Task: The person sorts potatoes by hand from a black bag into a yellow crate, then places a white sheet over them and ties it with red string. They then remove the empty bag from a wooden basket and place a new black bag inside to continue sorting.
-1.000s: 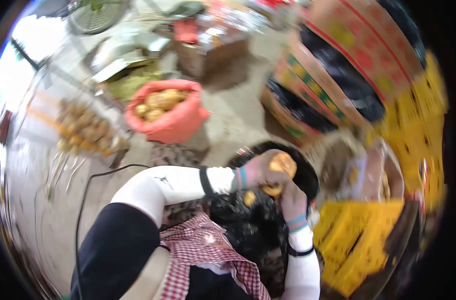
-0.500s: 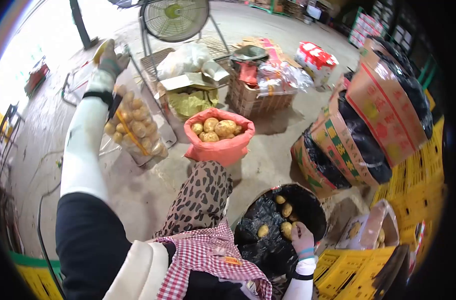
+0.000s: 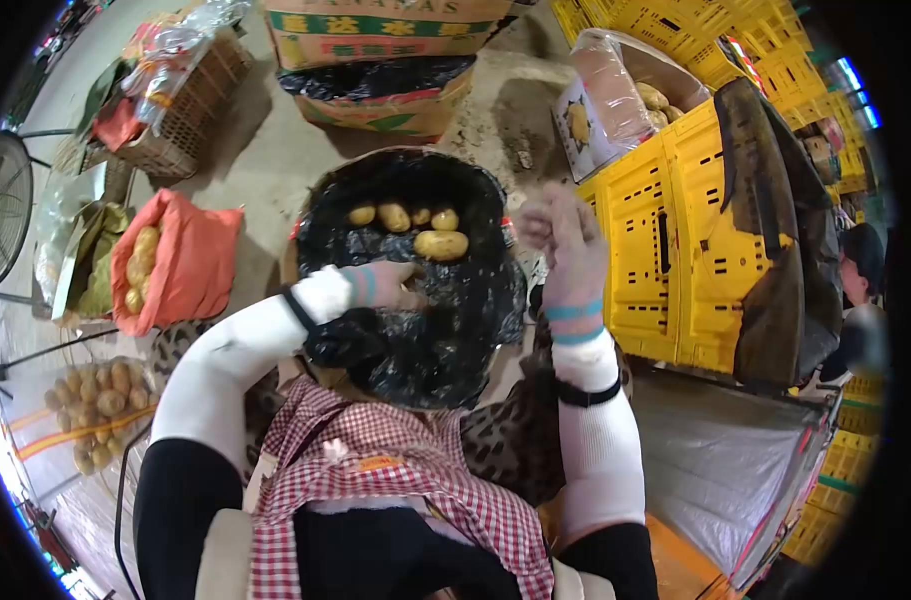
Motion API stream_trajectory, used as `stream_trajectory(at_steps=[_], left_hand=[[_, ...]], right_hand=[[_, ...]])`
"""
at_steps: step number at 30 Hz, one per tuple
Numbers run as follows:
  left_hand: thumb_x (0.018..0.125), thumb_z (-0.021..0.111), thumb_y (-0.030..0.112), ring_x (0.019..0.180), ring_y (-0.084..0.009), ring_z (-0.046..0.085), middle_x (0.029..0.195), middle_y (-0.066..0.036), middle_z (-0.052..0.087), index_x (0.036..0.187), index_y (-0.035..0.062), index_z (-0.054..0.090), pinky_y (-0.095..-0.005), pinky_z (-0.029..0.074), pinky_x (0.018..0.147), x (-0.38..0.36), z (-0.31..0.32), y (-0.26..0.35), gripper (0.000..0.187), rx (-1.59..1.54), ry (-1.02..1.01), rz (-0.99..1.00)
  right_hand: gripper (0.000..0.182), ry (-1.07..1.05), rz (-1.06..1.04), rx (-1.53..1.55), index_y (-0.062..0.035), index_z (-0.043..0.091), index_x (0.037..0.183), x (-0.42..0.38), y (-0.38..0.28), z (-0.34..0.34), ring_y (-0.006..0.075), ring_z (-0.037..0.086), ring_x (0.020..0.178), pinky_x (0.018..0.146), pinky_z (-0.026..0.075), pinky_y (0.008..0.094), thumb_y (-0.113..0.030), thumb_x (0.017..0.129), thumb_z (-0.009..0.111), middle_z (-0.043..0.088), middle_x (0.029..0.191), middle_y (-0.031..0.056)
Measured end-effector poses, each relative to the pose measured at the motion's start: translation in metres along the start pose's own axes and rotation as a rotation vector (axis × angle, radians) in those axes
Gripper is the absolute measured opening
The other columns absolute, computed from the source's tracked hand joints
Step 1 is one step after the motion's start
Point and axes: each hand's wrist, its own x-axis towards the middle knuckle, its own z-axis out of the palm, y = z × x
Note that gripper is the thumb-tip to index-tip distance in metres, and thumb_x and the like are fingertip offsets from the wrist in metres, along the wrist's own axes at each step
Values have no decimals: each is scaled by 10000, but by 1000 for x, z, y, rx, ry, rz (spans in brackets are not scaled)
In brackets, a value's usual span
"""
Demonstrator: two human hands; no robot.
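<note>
A round container lined with black plastic (image 3: 435, 340) stands in front of me. Several potatoes lie in its far part, among them a larger, long potato (image 3: 441, 245) closest to my hands. My left hand (image 3: 387, 285), in a thin glove with a blue cuff, reaches over the lining just below that potato; its finger and thumb are apart and nothing shows between them. Beyond the container's right rim my right hand (image 3: 572, 250) is raised, gloved alike, slightly blurred, with loosely bent fingers and no object visible in it.
To the left are a red sack of potatoes (image 3: 190, 265), a clear bag of potatoes (image 3: 110, 400), a wicker basket (image 3: 190, 115) and a fan (image 3: 0, 205). Stacked cartons (image 3: 385, 60) stand ahead. Yellow crates (image 3: 665, 250) and a box holding potatoes (image 3: 615, 85) are on the right.
My view has turned right and down toward the container. My left hand has come from the far left, where it held something yellowish, to the container; my right hand has left a potato and lifted out.
</note>
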Motion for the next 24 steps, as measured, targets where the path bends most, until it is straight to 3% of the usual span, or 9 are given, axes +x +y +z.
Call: stream_trajectory(at_steps=[3,5,7,12,13,15,16,21,24], left_hand=[[774,731,423,1200,-386,550,1265,-234,589,1361,2,478,-433,425,1032,120,17,-27,765,557,207,-73],[758,722,313,1268,-385,482,1326,-220,536,1351,39,485,-436,414,1045,178,30,-56,695,473,408,-23],[754,731,316,1231,-328,516,1253,-148,570,1277,85,527,-436,451,992,217,52,-73,607,544,471,-243],[750,809,423,1068,-313,646,1124,-170,684,1250,44,552,-442,506,936,209,88,-68,677,-104,603,-577],[767,819,369,940,-251,692,1070,-132,701,1218,19,577,-397,554,834,239,126,-127,620,-860,494,-400],[785,820,284,880,-222,697,1038,-99,704,1157,29,617,-362,571,764,243,152,-136,495,-1428,606,-222],[786,819,257,871,-230,695,1003,-79,701,1159,42,618,-370,572,771,207,122,-82,475,-1680,416,-206],[826,756,206,941,-174,656,1047,-64,669,1239,35,556,-319,543,823,65,-12,47,489,-1200,18,270],[789,768,129,921,-134,631,1071,-56,646,1366,37,455,-307,548,801,-24,-68,87,663,-795,45,416]], right_hand=[[369,-110,146,84,18,579,1214,2,-1,-14,174,659,846,764,524,284,-282,999,565,685,998,111],[368,-93,169,78,26,574,1221,1,-13,-13,175,660,849,774,524,286,-273,1005,553,686,998,114],[368,-69,181,79,34,568,1227,6,-21,-19,176,661,851,783,523,288,-263,1012,540,686,999,118],[381,-33,263,91,1,539,1284,9,-26,-28,230,689,862,801,541,344,-270,1018,519,706,984,135],[381,-33,238,106,0,536,1286,10,-28,-26,231,690,859,800,542,348,-268,1018,520,707,980,136],[361,-71,200,81,6,545,1263,14,-26,-24,224,680,865,807,536,342,-258,1019,518,698,984,124],[346,-35,213,75,13,558,1241,16,-24,-21,195,662,861,793,524,312,-246,1013,528,689,989,117],[442,-12,104,-185,13,535,1259,18,4,-7,136,608,899,787,477,250,-290,955,638,659,1047,111],[647,-138,-66,-330,-4,455,1355,10,7,21,112,568,873,763,470,245,-384,891,700,635,1047,61]])
